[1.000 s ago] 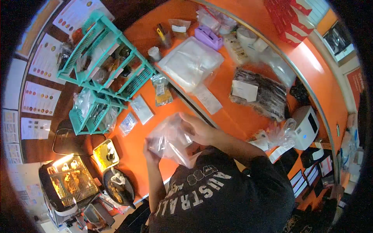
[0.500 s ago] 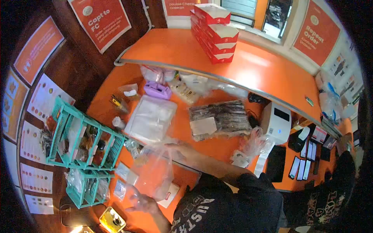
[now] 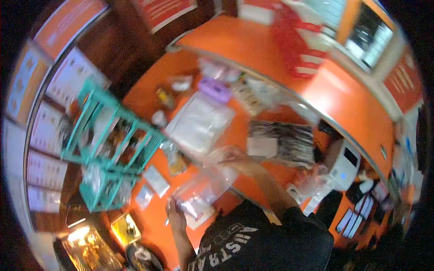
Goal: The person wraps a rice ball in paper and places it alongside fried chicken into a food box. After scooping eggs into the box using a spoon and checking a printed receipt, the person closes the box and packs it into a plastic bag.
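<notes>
Over the orange counter (image 3: 271, 149): both my hands are on one clear plastic bag (image 3: 203, 187).
Left hand (image 3: 175, 211): at seven o'clock, fingers pinched on the bag's lower corner.
Right hand (image 3: 235, 158): at twelve o'clock, gripping the top edge.
Bag: stretched slantwise between them, above a white card (image 3: 201, 217).
Teal rack (image 3: 113, 144): nine o'clock, well apart.
White printer (image 3: 346, 162): three o'clock.

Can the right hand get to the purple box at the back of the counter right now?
Probably not freely: the right hand grips the clear plastic bag with the left hand. The purple box lies beyond the white packet, otherwise unblocked.
</notes>
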The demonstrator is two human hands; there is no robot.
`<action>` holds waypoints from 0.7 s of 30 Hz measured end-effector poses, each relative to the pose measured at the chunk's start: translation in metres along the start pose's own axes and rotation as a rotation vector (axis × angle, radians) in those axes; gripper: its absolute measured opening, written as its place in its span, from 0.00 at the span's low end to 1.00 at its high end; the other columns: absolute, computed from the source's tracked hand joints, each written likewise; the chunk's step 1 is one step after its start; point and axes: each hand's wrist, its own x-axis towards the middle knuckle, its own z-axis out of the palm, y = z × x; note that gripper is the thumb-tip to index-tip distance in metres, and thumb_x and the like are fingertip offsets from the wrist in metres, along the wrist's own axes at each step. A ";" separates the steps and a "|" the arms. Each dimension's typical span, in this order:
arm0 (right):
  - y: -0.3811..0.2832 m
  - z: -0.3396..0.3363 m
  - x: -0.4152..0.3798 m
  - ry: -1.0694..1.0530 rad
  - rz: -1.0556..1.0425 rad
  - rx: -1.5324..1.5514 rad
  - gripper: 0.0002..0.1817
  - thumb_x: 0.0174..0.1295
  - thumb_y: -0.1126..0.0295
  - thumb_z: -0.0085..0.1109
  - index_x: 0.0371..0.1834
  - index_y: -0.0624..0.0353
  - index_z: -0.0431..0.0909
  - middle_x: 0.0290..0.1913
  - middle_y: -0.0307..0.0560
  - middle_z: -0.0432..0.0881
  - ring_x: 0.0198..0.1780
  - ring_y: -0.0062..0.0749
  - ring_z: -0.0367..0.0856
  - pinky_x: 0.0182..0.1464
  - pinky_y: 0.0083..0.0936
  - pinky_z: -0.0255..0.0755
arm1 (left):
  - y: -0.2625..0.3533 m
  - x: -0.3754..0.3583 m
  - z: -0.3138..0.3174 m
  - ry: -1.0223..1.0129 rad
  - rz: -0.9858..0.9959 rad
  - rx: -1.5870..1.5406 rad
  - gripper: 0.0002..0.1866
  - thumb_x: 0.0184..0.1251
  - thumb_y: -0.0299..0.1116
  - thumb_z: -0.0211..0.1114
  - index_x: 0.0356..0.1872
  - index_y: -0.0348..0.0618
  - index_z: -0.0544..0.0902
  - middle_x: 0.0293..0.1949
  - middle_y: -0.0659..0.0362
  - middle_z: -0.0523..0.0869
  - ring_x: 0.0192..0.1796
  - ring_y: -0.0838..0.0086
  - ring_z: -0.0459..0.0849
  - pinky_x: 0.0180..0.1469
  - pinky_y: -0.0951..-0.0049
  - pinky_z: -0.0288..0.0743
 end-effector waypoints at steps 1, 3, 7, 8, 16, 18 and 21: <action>0.007 -0.001 0.001 0.035 0.009 -0.148 0.28 0.51 0.67 0.75 0.53 0.59 0.71 0.47 0.42 0.80 0.45 0.26 0.80 0.46 0.27 0.75 | 0.000 -0.001 -0.006 0.080 -0.010 -0.070 0.14 0.73 0.39 0.60 0.49 0.39 0.81 0.39 0.62 0.82 0.38 0.77 0.80 0.40 0.74 0.78; 0.027 -0.020 0.014 0.103 -0.136 -0.642 0.37 0.50 0.63 0.76 0.61 0.61 0.66 0.51 0.49 0.79 0.45 0.33 0.81 0.48 0.32 0.75 | -0.008 -0.004 -0.031 0.098 0.044 0.001 0.14 0.72 0.37 0.61 0.50 0.37 0.80 0.39 0.58 0.84 0.38 0.74 0.83 0.40 0.73 0.79; 0.036 0.027 0.038 -0.180 -0.123 -0.902 0.32 0.53 0.55 0.72 0.55 0.61 0.70 0.44 0.49 0.80 0.39 0.33 0.81 0.44 0.33 0.74 | 0.003 -0.024 -0.059 0.037 0.193 0.391 0.07 0.71 0.30 0.61 0.44 0.39 0.82 0.40 0.60 0.84 0.35 0.79 0.81 0.38 0.77 0.77; 0.025 0.042 0.038 -0.291 -0.033 -0.886 0.29 0.55 0.51 0.70 0.51 0.61 0.73 0.40 0.48 0.81 0.36 0.32 0.81 0.42 0.33 0.74 | 0.007 -0.026 -0.057 0.081 0.201 0.400 0.07 0.71 0.30 0.61 0.44 0.39 0.82 0.40 0.60 0.84 0.35 0.79 0.81 0.38 0.77 0.77; 0.075 0.170 0.005 -0.711 0.028 -0.798 0.37 0.58 0.36 0.61 0.46 0.65 0.77 0.29 0.52 0.84 0.30 0.38 0.82 0.34 0.32 0.74 | -0.022 -0.027 -0.059 -0.132 0.124 0.439 0.12 0.58 0.20 0.64 0.45 0.34 0.83 0.34 0.51 0.86 0.30 0.69 0.85 0.34 0.71 0.80; 0.067 0.178 0.006 -0.699 0.055 -0.857 0.36 0.57 0.36 0.62 0.43 0.65 0.78 0.29 0.52 0.83 0.30 0.37 0.82 0.34 0.32 0.74 | -0.010 -0.029 -0.060 -0.059 0.159 0.642 0.11 0.56 0.20 0.66 0.41 0.34 0.83 0.30 0.51 0.85 0.29 0.69 0.85 0.33 0.71 0.78; 0.070 0.192 0.005 -0.700 0.040 -0.897 0.33 0.58 0.38 0.62 0.35 0.65 0.80 0.25 0.50 0.82 0.27 0.34 0.81 0.32 0.32 0.73 | 0.013 -0.032 -0.058 0.012 0.223 0.875 0.09 0.54 0.21 0.68 0.37 0.36 0.83 0.30 0.54 0.85 0.33 0.72 0.84 0.35 0.70 0.77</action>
